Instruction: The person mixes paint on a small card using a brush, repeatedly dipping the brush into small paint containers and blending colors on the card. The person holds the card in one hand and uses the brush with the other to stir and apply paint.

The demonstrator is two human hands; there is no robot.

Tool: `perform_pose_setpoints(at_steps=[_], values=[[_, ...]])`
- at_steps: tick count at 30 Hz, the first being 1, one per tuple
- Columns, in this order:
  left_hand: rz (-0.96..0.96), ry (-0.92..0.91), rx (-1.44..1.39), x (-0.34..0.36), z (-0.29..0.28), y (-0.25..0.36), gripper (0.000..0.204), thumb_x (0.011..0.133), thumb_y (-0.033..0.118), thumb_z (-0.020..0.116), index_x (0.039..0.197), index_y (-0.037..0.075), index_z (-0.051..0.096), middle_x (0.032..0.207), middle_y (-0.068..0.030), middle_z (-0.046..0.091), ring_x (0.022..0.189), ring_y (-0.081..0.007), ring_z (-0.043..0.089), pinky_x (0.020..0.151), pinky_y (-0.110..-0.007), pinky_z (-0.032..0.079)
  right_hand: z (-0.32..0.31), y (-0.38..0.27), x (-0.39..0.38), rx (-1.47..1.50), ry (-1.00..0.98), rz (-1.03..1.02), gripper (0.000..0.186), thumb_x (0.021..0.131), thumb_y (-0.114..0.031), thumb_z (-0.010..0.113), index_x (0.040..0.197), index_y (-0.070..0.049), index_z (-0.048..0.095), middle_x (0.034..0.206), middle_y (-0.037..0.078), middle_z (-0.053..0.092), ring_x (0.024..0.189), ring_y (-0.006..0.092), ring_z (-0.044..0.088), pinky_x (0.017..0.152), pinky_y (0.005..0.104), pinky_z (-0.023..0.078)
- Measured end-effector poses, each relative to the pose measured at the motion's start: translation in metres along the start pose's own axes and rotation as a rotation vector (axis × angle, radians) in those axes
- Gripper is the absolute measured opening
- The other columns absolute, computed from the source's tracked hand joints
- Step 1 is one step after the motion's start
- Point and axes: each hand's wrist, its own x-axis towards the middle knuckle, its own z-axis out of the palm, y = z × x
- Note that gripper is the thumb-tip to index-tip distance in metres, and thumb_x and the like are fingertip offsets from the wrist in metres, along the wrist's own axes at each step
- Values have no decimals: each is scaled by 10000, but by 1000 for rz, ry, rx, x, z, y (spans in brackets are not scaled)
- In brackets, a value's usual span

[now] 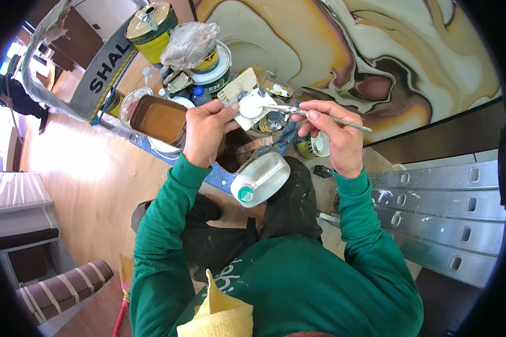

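My left hand point(205, 132) pinches a small pale piece of card point(247, 122) with a round white patch point(251, 105) on it, perhaps paint or a lid. In the fingers of my right hand point(337, 135) is a thin paint-stained stick point(351, 124), possibly a brush. Its far end touches or hovers over the white patch; I cannot tell which. Just below my hands, a translucent white jug point(267, 178) with a teal cap lies tilted near my knee. Beside my left hand, a rectangular container point(158, 119) shows a brown inside.
Paint buckets point(150, 31), a blue-capped bottle point(199, 95) and cardboard crowd the far side. A glossy swirled panel point(320, 45) stands behind them. Metal ladder-like rails point(444, 202) lie at right. A red-handled brush point(122, 312) lies at lower left; yellow cloth point(222, 317) is near my chest.
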Motion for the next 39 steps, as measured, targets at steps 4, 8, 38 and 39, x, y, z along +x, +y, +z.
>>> perform_pose_setpoints(at_steps=[4,8,38,39], values=[[-11,19,-69,-1,-2,3,207,897,20,618,1048,-120,640,1004,-142,673,886,-185,669,803,-299,565,3,7,-4,68,28,40,252,902,-115,578,1080,46,658,954,177,703,705,151,646,623,248,475],[-16,43,-97,-1,-3,4,198,892,14,619,1043,-112,646,1003,-135,673,883,-178,664,794,-298,561,12,16,-7,5,-6,53,263,902,-112,579,1094,52,653,971,184,698,713,166,645,632,259,480],[-29,58,-90,-3,-10,3,182,895,5,615,1018,-129,633,1011,-161,666,894,-218,676,800,-314,582,9,17,-20,-76,-48,-53,175,836,53,594,988,59,680,1061,156,652,820,178,655,737,281,527],[-20,62,-73,-2,-11,3,164,893,5,618,993,-124,637,997,-156,666,887,-214,676,793,-312,583,9,15,-20,-75,-40,-53,173,833,57,591,984,70,675,1058,174,653,806,191,662,728,290,522]])
